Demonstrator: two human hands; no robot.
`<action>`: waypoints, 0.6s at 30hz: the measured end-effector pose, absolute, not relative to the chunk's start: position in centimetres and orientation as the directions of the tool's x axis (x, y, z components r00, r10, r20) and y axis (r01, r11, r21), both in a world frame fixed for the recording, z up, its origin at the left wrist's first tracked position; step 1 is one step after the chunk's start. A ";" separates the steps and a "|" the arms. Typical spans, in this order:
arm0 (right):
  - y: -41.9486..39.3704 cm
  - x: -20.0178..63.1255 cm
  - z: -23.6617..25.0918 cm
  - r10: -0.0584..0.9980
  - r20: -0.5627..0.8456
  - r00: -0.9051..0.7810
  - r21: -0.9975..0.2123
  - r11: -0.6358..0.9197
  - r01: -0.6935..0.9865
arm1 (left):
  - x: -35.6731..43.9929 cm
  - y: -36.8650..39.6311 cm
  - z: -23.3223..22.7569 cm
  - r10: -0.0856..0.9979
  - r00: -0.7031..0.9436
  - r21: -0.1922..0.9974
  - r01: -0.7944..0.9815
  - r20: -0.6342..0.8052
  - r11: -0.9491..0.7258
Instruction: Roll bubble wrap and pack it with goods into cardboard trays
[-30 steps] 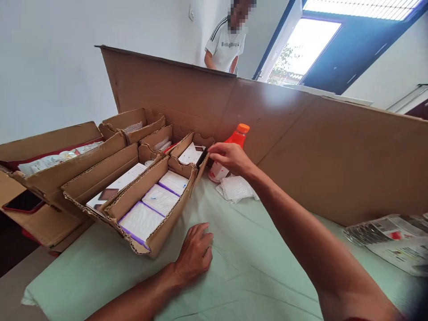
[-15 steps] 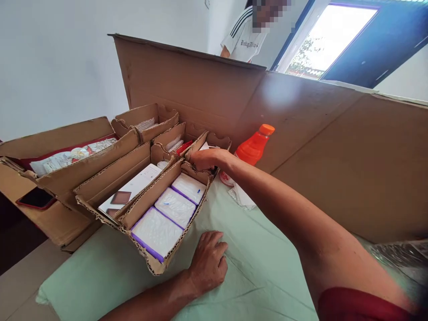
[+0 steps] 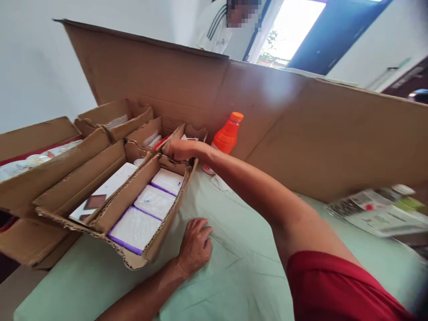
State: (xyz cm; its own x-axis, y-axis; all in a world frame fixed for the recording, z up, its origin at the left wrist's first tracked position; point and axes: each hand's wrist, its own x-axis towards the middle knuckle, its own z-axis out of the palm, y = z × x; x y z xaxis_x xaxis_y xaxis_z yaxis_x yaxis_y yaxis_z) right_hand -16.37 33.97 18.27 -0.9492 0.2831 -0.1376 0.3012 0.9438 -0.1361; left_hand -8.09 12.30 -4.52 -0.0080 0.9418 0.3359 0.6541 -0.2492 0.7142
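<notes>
My right hand (image 3: 181,150) reaches into a small rear compartment of the cardboard organizer (image 3: 135,257). Its fingers dip behind the cardboard walls, so whatever they touch is hidden. My left hand (image 3: 196,244) rests on the green cloth (image 3: 234,272), holding nothing, its fingers loosely bent and a little apart. Between the two hands is the front compartment, where three white plastic-wrapped packs with purple edges (image 3: 135,229) lie in a row. One compartment over, a white printed box (image 3: 112,187) lies flat. A red item (image 3: 162,141) shows just left of my right hand.
An orange bottle (image 3: 227,136) stands behind my right forearm, by a tall cardboard panel (image 3: 274,120). Plastic packages (image 3: 377,211) lie on the right. More cardboard trays (image 3: 40,165) fill the left side. A person in a white shirt (image 3: 216,26) is beyond the panel.
The view has swung to the right, so everything sits farther left and the packages at the right show more. My right hand stays at the rear compartment; my left still rests on the cloth.
</notes>
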 end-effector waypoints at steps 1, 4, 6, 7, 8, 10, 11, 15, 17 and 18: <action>34.0 -14.9 19.6 0.322 -0.111 -0.940 -0.172 0.926 0.337 | -8.1 12.2 -4.6 0.943 -0.004 0.717 0.651 0.333 -0.250; 34.0 -7.8 23.3 0.487 0.160 -0.859 -0.413 0.823 0.389 | -8.1 12.0 -4.6 0.943 0.003 0.726 0.637 0.332 -0.258; 33.7 -1.5 24.0 0.603 0.359 -0.713 -0.516 0.764 0.386 | -8.0 11.8 -4.7 0.939 -0.003 0.726 0.635 0.344 -0.264; 33.5 1.6 23.5 0.658 0.436 -0.614 -0.551 0.735 0.396 | -8.0 11.8 -4.7 0.936 -0.007 0.722 0.638 0.352 -0.267; 33.3 4.6 22.5 0.713 0.488 -0.503 -0.586 0.695 0.417 | -8.0 11.8 -4.7 0.933 -0.011 0.716 0.644 0.358 -0.267; 33.3 9.3 19.1 0.783 0.579 -0.228 -0.644 0.611 0.461 | -8.1 11.9 -4.8 0.930 -0.010 0.700 0.662 0.367 -0.269; 33.3 10.8 17.1 0.790 0.602 -0.111 -0.658 0.571 0.492 | -8.1 12.0 -4.9 0.930 -0.003 0.692 0.669 0.368 -0.272; 33.7 12.2 10.2 0.874 0.471 -0.123 -0.684 0.450 0.575 | -7.7 12.0 -4.3 0.928 -0.019 0.690 0.675 0.372 -0.263; 33.5 11.2 8.5 0.896 0.366 -0.253 -0.704 0.444 0.554 | -7.4 10.9 -3.0 0.922 -0.045 0.690 0.678 0.384 -0.253; 33.3 10.7 7.9 0.891 0.347 -0.291 -0.718 0.452 0.529 | -7.3 9.9 -2.0 0.921 -0.020 0.682 0.679 0.390 -0.274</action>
State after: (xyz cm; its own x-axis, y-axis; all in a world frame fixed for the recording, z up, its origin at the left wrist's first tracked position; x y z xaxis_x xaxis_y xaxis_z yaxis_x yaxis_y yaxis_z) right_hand 10.68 33.29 7.92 -0.2910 0.8915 0.3473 0.5295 0.4524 -0.7176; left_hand -7.32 9.94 -2.03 -0.0202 0.9206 0.3899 0.6786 -0.2738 0.6815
